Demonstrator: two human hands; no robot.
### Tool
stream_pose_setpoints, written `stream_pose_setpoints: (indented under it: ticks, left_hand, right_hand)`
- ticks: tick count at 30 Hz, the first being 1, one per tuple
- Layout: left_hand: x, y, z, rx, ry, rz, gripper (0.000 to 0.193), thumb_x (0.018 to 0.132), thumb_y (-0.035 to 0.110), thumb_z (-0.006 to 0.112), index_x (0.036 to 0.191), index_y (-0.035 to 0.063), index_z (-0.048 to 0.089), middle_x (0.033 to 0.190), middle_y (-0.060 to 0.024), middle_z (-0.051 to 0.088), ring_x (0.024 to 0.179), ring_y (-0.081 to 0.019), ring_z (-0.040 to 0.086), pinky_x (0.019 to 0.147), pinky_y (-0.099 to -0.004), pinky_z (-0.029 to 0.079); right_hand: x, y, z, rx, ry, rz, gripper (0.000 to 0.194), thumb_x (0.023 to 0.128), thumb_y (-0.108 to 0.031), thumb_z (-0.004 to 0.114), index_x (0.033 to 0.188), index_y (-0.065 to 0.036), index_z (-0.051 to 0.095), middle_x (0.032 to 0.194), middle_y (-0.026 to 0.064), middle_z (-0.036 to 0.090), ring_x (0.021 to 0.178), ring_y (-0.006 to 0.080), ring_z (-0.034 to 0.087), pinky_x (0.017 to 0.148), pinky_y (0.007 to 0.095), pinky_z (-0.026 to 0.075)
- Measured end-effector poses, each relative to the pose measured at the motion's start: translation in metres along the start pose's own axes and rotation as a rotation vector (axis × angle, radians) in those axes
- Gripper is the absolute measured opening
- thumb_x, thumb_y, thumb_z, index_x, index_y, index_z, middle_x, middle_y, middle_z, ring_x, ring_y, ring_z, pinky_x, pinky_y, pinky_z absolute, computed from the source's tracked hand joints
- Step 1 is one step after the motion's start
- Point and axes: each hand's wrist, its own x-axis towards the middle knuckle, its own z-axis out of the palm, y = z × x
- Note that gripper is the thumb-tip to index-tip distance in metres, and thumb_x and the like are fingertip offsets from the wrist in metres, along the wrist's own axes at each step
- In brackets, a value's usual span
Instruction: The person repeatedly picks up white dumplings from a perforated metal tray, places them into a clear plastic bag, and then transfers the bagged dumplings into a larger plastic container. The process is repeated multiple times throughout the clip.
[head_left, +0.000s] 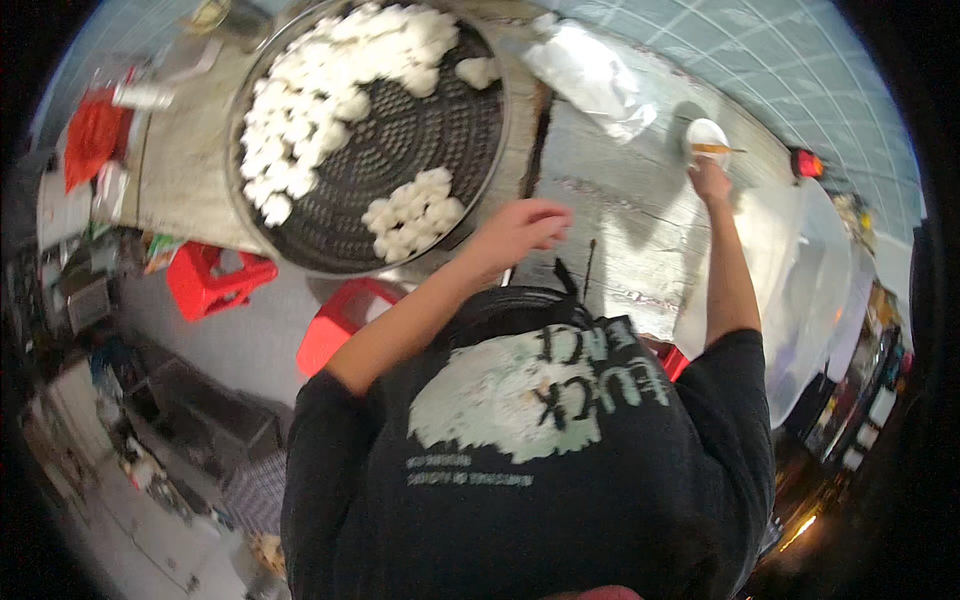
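My left hand (541, 223) hangs over the near edge of the table, right of a large round dark woven tray (397, 135); its fingers are loosely bent, with nothing visible in them. White fluffy clumps (300, 142) cover the tray's upper and left part, and a smaller group of off-white clumps (414, 214) lies near its lower right rim. At the right, my right hand (709, 180) grips the near rim of a small white bowl (707, 135). A thin yellowish-brown stick (718, 149) lies across the bowl. What the bowl holds cannot be made out.
A crumpled clear plastic bag (592, 79) lies between tray and bowl. A thin dark stick (591, 262) is near my body. Translucent sheeting (787, 277) hangs at the right. Red plastic stools (217, 279) stand left below the table. A tiled wall (810, 75) borders the far side.
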Motion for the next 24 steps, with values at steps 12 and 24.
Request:
stream_pose_setpoints:
  ticks: [12, 24]
  left_hand:
    - [0.118, -0.056, 0.049, -0.844, 0.135, -0.092, 0.025, 0.096, 0.017, 0.050, 0.112, -0.0019, 0.053, 0.110, -0.0169, 0.059, 0.099, -0.0257, 0.060, 0.087, -0.0386, 0.050]
    - [0.113, -0.027, 0.009, -0.534, 0.280, -0.146, 0.049, 0.096, 0.049, 0.044, 0.107, 0.0031, 0.056, 0.089, -0.0084, 0.063, 0.071, -0.0188, 0.062, 0.064, -0.0297, 0.050]
  right_hand:
    - [-0.184, -0.141, -0.027, 0.167, 0.419, -0.894, 0.054, 0.073, -0.004, 0.057, 0.126, -0.006, 0.052, 0.126, 0.0183, 0.054, 0.119, 0.0301, 0.050, 0.099, 0.0446, 0.039]
    - [-0.022, -0.229, -0.046, 0.488, 0.354, -0.585, 0.056, 0.078, -0.031, 0.067, 0.125, -0.005, 0.051, 0.106, 0.0176, 0.061, 0.098, 0.0358, 0.058, 0.087, 0.0434, 0.045]
